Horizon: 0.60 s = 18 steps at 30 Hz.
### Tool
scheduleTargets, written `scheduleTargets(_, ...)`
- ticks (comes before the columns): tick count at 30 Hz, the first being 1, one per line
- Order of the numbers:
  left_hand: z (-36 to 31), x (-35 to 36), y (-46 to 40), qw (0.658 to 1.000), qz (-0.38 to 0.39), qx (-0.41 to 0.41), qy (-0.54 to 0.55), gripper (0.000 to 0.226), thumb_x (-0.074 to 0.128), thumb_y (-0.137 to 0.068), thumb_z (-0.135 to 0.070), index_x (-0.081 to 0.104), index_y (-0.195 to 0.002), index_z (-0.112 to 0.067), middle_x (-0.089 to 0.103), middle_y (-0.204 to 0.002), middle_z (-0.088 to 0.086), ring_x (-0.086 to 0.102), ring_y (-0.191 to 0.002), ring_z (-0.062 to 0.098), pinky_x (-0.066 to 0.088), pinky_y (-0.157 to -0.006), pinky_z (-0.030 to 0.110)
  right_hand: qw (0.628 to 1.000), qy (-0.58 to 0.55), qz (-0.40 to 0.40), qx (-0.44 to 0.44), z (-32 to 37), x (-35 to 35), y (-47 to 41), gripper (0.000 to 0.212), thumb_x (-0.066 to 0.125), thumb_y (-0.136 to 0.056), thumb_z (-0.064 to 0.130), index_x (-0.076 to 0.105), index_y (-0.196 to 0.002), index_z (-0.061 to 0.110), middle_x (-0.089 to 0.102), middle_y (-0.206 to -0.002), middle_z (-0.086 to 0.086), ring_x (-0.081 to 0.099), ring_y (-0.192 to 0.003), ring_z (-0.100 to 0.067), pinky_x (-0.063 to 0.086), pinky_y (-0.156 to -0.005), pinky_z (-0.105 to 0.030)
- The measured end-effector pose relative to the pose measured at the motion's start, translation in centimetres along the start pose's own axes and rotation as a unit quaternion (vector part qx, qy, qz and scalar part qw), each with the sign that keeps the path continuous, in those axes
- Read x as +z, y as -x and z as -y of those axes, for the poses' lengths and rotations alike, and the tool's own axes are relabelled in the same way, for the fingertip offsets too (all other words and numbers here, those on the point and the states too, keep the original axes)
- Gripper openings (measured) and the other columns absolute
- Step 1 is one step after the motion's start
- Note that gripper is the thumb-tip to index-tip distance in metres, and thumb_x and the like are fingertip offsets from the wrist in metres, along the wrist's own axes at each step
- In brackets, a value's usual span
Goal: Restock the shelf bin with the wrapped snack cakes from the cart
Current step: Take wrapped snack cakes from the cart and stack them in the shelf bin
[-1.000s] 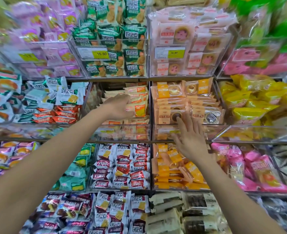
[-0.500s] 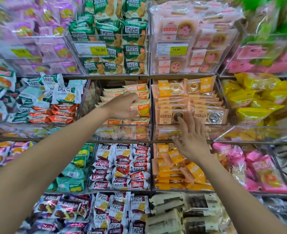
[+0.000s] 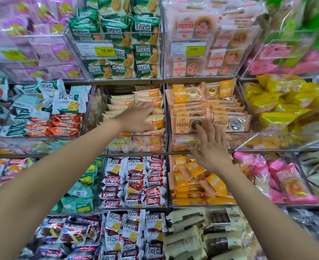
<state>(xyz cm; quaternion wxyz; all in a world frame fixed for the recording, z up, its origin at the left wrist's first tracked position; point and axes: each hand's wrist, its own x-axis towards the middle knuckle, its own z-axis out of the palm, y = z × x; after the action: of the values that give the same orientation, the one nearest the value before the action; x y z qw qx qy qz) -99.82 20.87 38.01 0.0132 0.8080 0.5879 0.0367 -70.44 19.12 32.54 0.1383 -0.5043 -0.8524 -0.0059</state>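
A shop: clear shelf bins (image 3: 207,145) of wrapped snacks with yellow price tags (image 3: 106,51).

One wide-angle head cam, worn by the person, faced fwd and slightly down at stacked clear shelf bins (image 3: 166,145), close up. Both forearms reached in from the bottom corners; edges were blurred.
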Motion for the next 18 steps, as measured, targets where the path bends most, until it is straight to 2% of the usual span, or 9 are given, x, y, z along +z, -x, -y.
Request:
scheduleTargets(2,-0.3,-0.2,0.3,0.998,-0.055,0.0,0.037,0.033,0.055,-0.086,-0.05,0.049,-0.106,-0.025,0.044,-0.136,-0.005,0.032,-0.127,0.018,0.02,-0.104,0.036,1.0,0.004,0.008,0.0,-0.1,-0.1,0.0,0.071,0.047,-0.094,0.042,0.015,-0.151,0.015,-0.006,-0.16,-0.013,-0.003,-0.145,-0.037,-0.016,-0.112,-0.039)
scheduleTargets(3,-0.6,-0.2,0.4,0.996,-0.082,0.001,0.043,0.029,0.056,-0.087,-0.047,0.051,-0.106,-0.025,0.051,-0.124,-0.007,0.038,-0.12,0.018,0.024,-0.095,0.033,1.0,0.005,0.011,0.0,-0.1,-0.2,0.0,0.071,0.047,-0.094,0.043,0.015,-0.151,0.016,-0.006,-0.16,-0.013,-0.003,-0.145,-0.037,-0.013,-0.114,-0.042)
scheduleTargets(5,-1.0,-0.1,0.5,0.994,-0.101,-0.009,0.049,0.025,0.057,-0.089,-0.04,0.055,-0.107,-0.022,0.053,-0.103,-0.012,0.045,-0.108,0.019,0.026,-0.078,0.03,1.0,0.008,0.012,0.0,0.0,-0.3,0.1,0.07,0.047,-0.094,0.043,0.016,-0.151,0.015,-0.003,-0.16,-0.013,-0.001,-0.145,-0.036,-0.009,-0.116,-0.045)
scheduleTargets(7,-1.5,0.0,0.2,0.994,-0.093,-0.031,0.055,0.028,0.056,-0.091,-0.037,0.057,-0.113,-0.02,0.057,-0.111,-0.007,0.045,-0.112,0.02,0.03,-0.077,0.03,1.0,0.009,0.01,0.001,0.1,-0.5,0.1,0.07,0.047,-0.095,0.043,0.017,-0.151,0.014,-0.002,-0.16,-0.014,0.0,-0.146,-0.036,-0.009,-0.116,-0.045)
scheduleTargets(9,-2.0,0.2,-0.2,0.994,-0.091,-0.049,0.044,0.032,0.056,-0.092,-0.036,0.057,-0.118,-0.018,0.058,-0.124,0.0,0.045,-0.117,0.022,0.036,-0.084,0.034,1.0,0.006,0.011,0.0,0.1,-0.7,0.2,0.069,0.046,-0.095,0.041,0.017,-0.151,0.013,-0.002,-0.16,-0.014,0.0,-0.147,-0.035,-0.008,-0.116,-0.044)
scheduleTargets(11,-2.3,0.0,-0.4,0.993,-0.081,-0.072,0.051,0.031,0.057,-0.091,-0.034,0.056,-0.118,-0.019,0.057,-0.127,0.001,0.046,-0.118,0.022,0.039,-0.088,0.037,1.0,0.007,0.019,-0.003,0.0,-1.0,0.3,0.069,0.046,-0.095,0.039,0.015,-0.151,0.013,-0.004,-0.16,-0.014,-0.001,-0.147,-0.034,-0.007,-0.116,-0.043)
scheduleTargets(14,-3.9,-0.9,-0.3,0.972,-0.06,-0.158,0.164,0.028,0.058,-0.088,-0.03,0.053,-0.115,-0.026,0.055,-0.124,-0.005,0.056,-0.105,0.019,0.049,-0.085,0.037,1.0,-0.011,0.027,-0.011,0.0,-1.9,0.4,0.067,0.048,-0.095,0.034,0.017,-0.151,0.012,-0.001,-0.16,-0.014,0.002,-0.146,-0.034,-0.004,-0.117,-0.042)
scheduleTargets(16,-6.4,-1.7,0.4,0.941,-0.135,-0.213,0.226,0.017,0.055,-0.087,-0.03,0.053,-0.104,-0.032,0.052,-0.112,-0.011,0.061,-0.081,0.014,0.053,-0.069,0.034,0.999,-0.043,0.021,-0.014,0.1,-2.8,1.0,0.063,0.048,-0.096,0.028,0.021,-0.15,0.012,0.006,-0.16,-0.013,0.007,-0.146,-0.034,0.002,-0.118,-0.042)
scheduleTargets(18,-10.1,-1.9,1.9,0.935,-0.209,-0.169,0.232,0.008,0.054,-0.088,-0.027,0.054,-0.095,-0.031,0.052,-0.098,-0.016,0.057,-0.079,-0.001,0.05,-0.07,0.022,0.998,-0.061,-0.005,-0.031,0.2,-3.5,2.7,0.057,0.048,-0.096,0.023,0.028,-0.147,0.008,0.022,-0.157,-0.015,0.019,-0.143,-0.034,0.012,-0.117,-0.042)
